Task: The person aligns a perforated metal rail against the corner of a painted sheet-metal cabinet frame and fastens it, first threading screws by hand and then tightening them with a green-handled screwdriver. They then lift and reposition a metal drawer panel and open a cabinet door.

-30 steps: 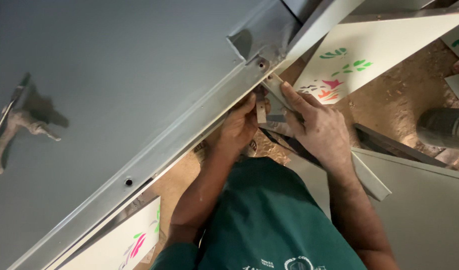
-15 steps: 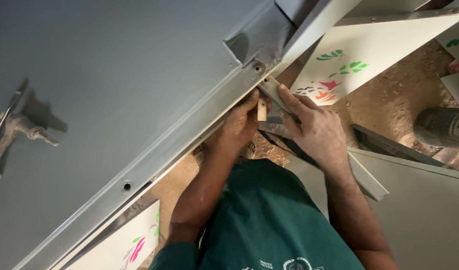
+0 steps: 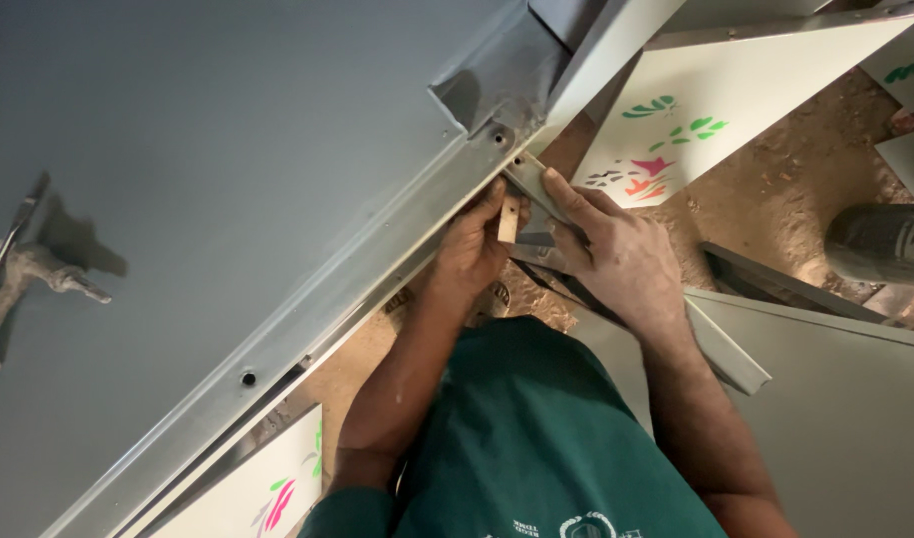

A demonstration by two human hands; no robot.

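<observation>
A large grey sheet-metal panel (image 3: 228, 199) fills the left of the view, its folded edge running diagonally. Under that edge, near a corner with a screw hole (image 3: 498, 136), my left hand (image 3: 472, 249) pinches a small pale wooden piece (image 3: 510, 217). My right hand (image 3: 616, 254) presses a thin grey metal strip (image 3: 531, 184) against the panel's edge, forefinger stretched along it. Both hands are close together, almost touching.
A claw hammer (image 3: 23, 284) lies on the panel at far left. White boards with green, red and pink painted motifs (image 3: 696, 130) lean at upper right and lower left. More grey metal sheets (image 3: 835, 399) lie at right on a dirt floor, beside a dark cylinder (image 3: 880, 244).
My hands have stayed at the panel corner with small shifts; the wooden piece stands a little more upright in my left fingers. The view has drifted slightly.
</observation>
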